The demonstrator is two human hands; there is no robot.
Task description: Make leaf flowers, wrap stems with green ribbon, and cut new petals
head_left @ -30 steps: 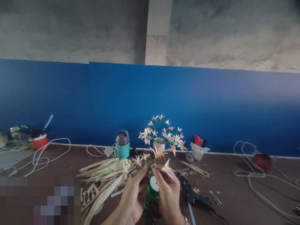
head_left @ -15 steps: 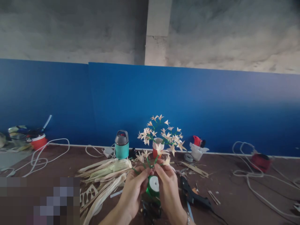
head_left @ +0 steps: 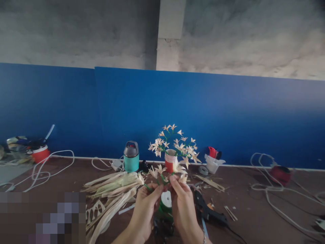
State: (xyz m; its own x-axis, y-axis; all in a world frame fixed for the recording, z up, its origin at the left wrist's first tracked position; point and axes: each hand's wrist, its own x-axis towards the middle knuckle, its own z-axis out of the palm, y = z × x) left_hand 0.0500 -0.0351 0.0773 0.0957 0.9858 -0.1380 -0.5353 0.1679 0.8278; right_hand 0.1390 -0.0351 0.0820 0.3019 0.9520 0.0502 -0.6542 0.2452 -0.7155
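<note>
Table (head_left: 254,217), brown. Husks (head_left: 114,183), left, heaped. Bouquet (head_left: 181,147), far centre. Left hand (head_left: 145,205) and right hand (head_left: 183,205), near centre: both pinching the spray (head_left: 160,169). Spray, white-flowered, green-stemmed, held between them above the table. Cup (head_left: 169,165), red, beneath the bouquet. Spool (head_left: 166,199), green, below the spray.

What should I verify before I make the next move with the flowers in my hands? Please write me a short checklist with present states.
1. Flower sprig held by both hands: ok; the left hand and right hand both grip it.
2. Green spool within reach: ok, it seems; it shows between the hands.
3. Red cup upright: ok; it stands behind the sprig.
4. Glue gun cool: cannot tell; it lies to the right of the right hand.
5. Table free of scraps: not ok; pale strips lie at the left, and more bits at the right.
</note>
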